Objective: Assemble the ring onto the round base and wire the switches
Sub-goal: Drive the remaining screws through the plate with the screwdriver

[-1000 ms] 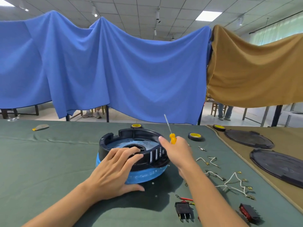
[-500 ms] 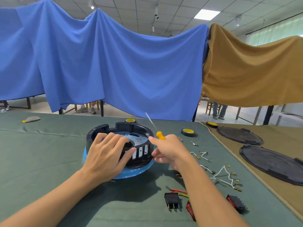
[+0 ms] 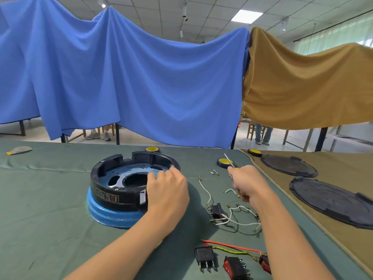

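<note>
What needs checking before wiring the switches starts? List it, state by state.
1. Black plastic ring sits on the round blue base: ok, it looks level.
2. Left hand steadies the ring at its near right side: ok.
3. Right hand has a grip on the yellow-handled screwdriver: ok, shaft pointing up and away.
4. Ring fastened to the base: cannot tell, no screws visible.
5. Black rocker switch with white wires lies on the green cloth, away from the ring: not ok, not yet fitted.
6. Loose small screws are within reach: ok.
</note>
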